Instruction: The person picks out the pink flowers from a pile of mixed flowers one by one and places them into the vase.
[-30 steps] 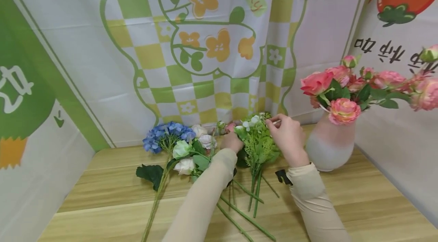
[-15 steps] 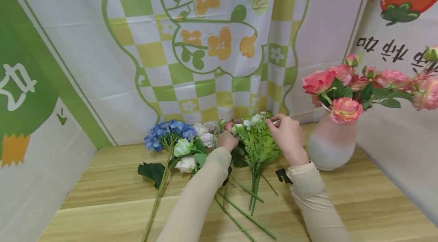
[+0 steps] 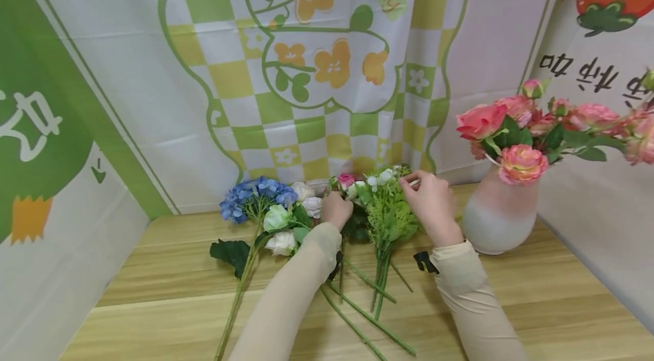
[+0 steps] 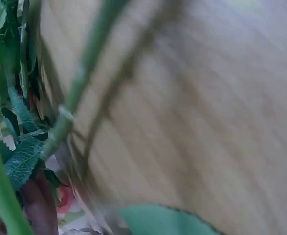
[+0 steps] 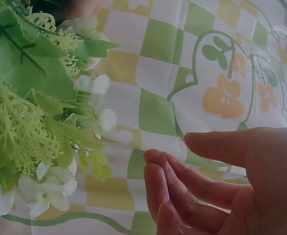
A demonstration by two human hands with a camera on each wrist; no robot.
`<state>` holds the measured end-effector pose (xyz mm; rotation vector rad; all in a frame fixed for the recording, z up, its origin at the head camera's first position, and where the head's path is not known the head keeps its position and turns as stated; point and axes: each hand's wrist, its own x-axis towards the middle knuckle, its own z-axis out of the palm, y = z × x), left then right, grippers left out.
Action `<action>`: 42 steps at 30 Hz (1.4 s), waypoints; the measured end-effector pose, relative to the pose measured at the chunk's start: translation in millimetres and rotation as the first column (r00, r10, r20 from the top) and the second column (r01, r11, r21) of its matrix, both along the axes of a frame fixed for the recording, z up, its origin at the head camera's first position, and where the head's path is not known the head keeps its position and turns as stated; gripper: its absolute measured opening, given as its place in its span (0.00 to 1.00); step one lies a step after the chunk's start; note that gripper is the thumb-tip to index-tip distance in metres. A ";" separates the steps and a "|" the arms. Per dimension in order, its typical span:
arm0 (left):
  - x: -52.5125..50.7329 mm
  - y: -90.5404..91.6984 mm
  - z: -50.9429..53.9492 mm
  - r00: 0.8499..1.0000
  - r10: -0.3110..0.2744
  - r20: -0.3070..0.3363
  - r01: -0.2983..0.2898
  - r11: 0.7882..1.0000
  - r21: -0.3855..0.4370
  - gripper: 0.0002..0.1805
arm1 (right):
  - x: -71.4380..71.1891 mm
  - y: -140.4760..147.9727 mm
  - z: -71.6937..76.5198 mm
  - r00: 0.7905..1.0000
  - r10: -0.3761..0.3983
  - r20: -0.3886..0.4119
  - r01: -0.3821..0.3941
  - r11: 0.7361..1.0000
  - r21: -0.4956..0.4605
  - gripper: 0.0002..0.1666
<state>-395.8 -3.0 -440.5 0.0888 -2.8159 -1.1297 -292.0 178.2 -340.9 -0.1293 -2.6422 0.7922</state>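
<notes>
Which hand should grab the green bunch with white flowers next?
Probably the right hand: it looks empty, beside the green bunch and nearer the vase. The left hand is among other flowers.

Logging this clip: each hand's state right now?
Left hand: cannot tell; serrated green leaves partly hide its fingers.
Right hand: open, holding nothing, beside light green foliage with white blossoms.

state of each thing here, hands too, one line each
Left hand, partly hidden, grip unclear
Right hand, loosely curved, holding nothing
Green-and-white bunch, lying, stems toward the person
Blue hydrangea, lying on the table, in bloom
Vase, upright, holding pink flowers
Backdrop cloth, hanging, creased
</notes>
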 end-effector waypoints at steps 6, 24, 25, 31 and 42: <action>-0.6 -7.4 1.2 0.999 0.042 -0.016 -0.041 0.999 0.005 0.10 | -0.5 -1.5 0.2 1.000 0.002 0.004 -0.002 1.000 0.007 0.21; 17.1 -24.2 29.4 0.972 0.138 -0.190 -0.060 0.928 0.368 0.16 | 6.5 -4.1 5.7 0.999 0.040 0.029 -0.040 0.999 -0.001 0.22; 19.4 -24.9 31.0 0.966 0.147 -0.212 -0.056 0.921 0.385 0.15 | 7.4 -5.0 6.5 0.999 0.044 0.025 -0.044 0.999 -0.002 0.22; 33.6 -31.8 40.0 0.928 0.210 -0.308 -0.061 0.900 0.431 0.13 | 10.6 -11.5 9.2 0.997 0.073 0.013 -0.073 0.997 -0.006 0.21; 65.9 -46.6 61.7 0.886 0.281 -0.369 0.019 0.772 0.635 0.15 | 13.2 -19.0 18.1 0.997 0.077 0.001 -0.076 0.995 -0.069 0.23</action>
